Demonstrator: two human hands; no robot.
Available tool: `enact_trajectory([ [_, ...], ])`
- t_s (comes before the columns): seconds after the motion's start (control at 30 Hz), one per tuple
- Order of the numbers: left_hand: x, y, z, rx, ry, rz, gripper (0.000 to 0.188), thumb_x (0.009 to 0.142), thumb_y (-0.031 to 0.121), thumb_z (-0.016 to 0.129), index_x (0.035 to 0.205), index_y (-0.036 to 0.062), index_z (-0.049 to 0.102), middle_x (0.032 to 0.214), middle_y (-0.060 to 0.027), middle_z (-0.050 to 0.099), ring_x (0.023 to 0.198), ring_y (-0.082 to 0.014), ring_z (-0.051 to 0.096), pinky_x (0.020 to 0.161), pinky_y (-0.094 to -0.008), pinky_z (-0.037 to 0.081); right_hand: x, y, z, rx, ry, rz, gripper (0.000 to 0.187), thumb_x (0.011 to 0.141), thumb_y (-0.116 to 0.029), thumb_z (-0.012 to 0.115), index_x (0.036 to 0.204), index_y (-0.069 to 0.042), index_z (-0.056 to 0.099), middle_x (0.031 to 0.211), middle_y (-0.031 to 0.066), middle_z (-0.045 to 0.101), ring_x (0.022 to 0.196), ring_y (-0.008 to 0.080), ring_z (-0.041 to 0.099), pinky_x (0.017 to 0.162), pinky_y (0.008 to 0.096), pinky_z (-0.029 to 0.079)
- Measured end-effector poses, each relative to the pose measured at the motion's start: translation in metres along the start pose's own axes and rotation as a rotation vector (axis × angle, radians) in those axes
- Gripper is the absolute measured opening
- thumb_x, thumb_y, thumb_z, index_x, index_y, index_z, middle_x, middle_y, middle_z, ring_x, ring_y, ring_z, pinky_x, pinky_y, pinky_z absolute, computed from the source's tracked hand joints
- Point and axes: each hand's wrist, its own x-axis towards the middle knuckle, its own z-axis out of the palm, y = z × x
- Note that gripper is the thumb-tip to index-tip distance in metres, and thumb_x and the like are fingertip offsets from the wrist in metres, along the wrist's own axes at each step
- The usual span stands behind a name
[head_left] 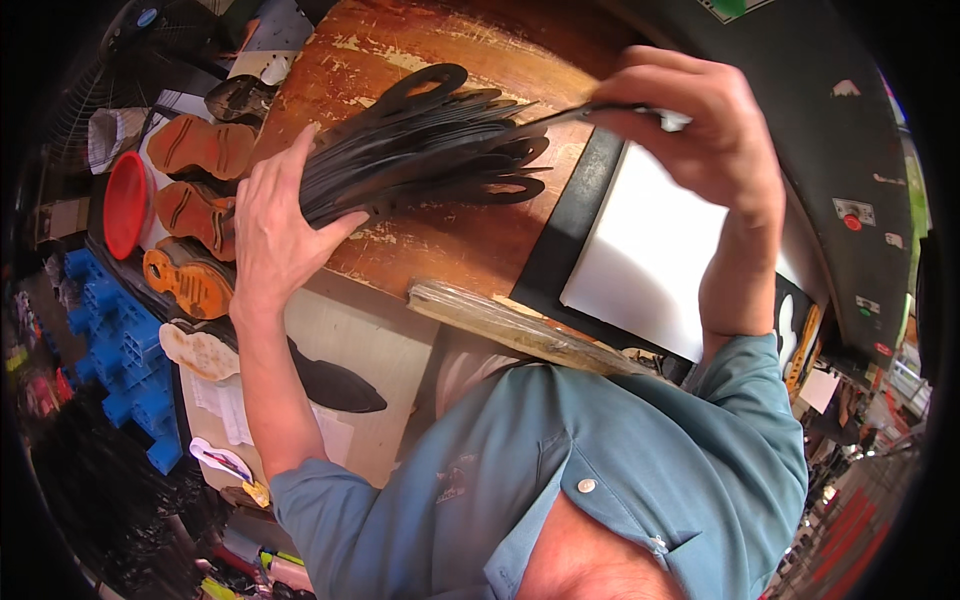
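Landmark: the worn wooden board (450, 245). A stack of black strips (400, 150) lies on the board, its looped ends fanned toward the board's right side.

Left hand (280, 215): at the board's left edge, thumb spread away from the fingers, clamped across the stack's left end. Right hand (690, 115): at the board's right side, fingers pinched together on 1 thin dark strip (562, 117), which points back at the fanned ends. Loose or tucked among the others: cannot tell.

Technique (my judgement): if the strip is to come free, a firm left palm should stop the stack sliding along with it. A steady draw along the strip's length looks safer than a sideways tug, which could snag neighbouring loops. 1 strip per pinch seems best; a rub between thumb and finger should expose 2 clinging together.

Around: white sheet (650, 240) to the right of the board; orange-brown cutouts (200, 145) and a red dish (124, 205) to its left, well away from the pinch.
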Motion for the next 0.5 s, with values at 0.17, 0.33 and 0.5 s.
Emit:
enact_trajectory([
  [0.17, -0.001, -0.003, 0.002, 0.034, -0.010, 0.069, 0.093, 0.072, 0.024, 0.095, 0.154, 0.0083, 0.053, 0.137, -0.0157, 0.066, 0.125, -0.0360, 0.061, 0.103, -0.0485, 0.046, -0.015, 0.020, -0.005, 0.140, 0.118, 0.192, 0.016, 0.094, -0.009, 0.081, 0.100, 0.004, 0.073, 0.084, 0.0119, 0.067, 0.071, 0.0252, 0.067, 0.064, 0.0354, 0.054],
  [0.33, -0.001, 0.002, -0.001, 0.072, -0.034, 0.074, 0.088, 0.073, 0.022, 0.093, 0.151, 0.0102, 0.055, 0.138, -0.0141, 0.066, 0.128, -0.0349, 0.059, 0.105, -0.0479, 0.045, -0.012, 0.025, 0.027, -0.015, -0.110, 0.235, 0.026, 0.084, -0.007, 0.083, 0.103, -0.001, 0.066, 0.097, 0.0124, 0.067, 0.093, 0.0327, 0.067, 0.086, 0.0435, 0.052],
  [0.5, 0.003, 0.006, -0.004, 0.090, -0.137, 0.012, 0.081, 0.075, 0.022, 0.091, 0.147, 0.0076, 0.057, 0.142, -0.0157, 0.065, 0.133, -0.0367, 0.059, 0.114, -0.0471, 0.044, 0.012, 0.023, 0.052, -0.488, 0.080, 0.113, 0.044, 0.083, -0.030, 0.087, 0.110, -0.003, 0.065, 0.110, 0.0130, 0.067, 0.105, 0.0381, 0.065, 0.090, 0.0468, 0.052],
])
